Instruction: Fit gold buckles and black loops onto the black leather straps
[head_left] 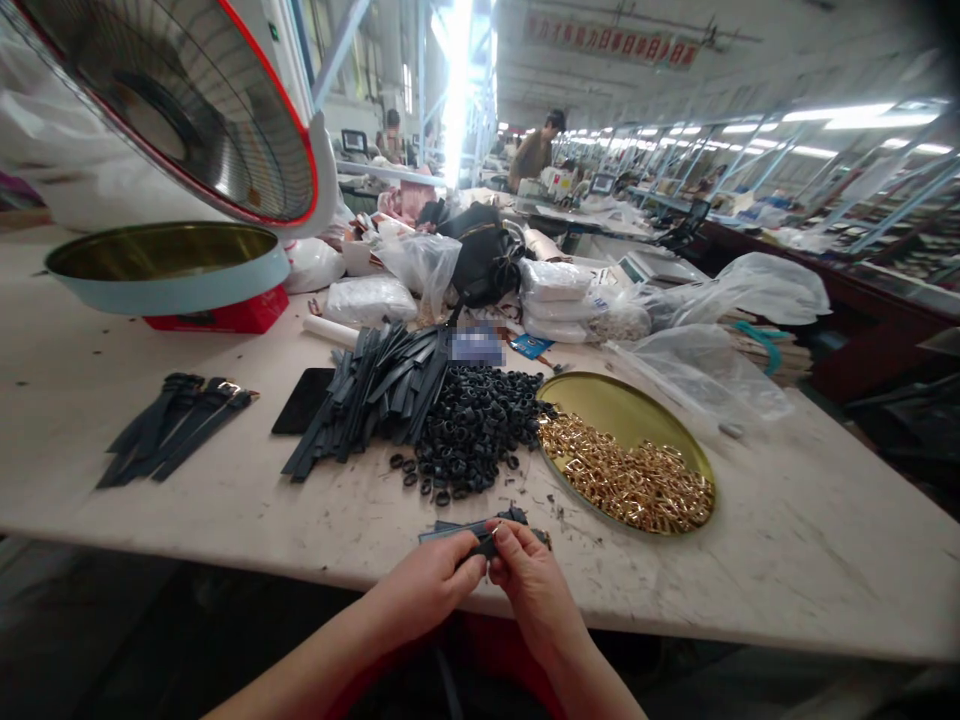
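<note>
Near the table's front edge, my left hand is closed on a short dark strap. My right hand pinches the same strap's end, where a small shiny bit shows; my fingers hide most of it. Just beyond my fingertips lie a few more dark straps, partly covered by the hands. Farther in is a heap of small black loops, with a pile of loose dark straps to its left. On the right, a round gold tray holds many small gold buckles.
A bundle of buckled straps lies at the left. Behind it, a round tin rests on a red box below a large fan. Plastic-wrapped packs and a black bag crowd the back. A person stands far off.
</note>
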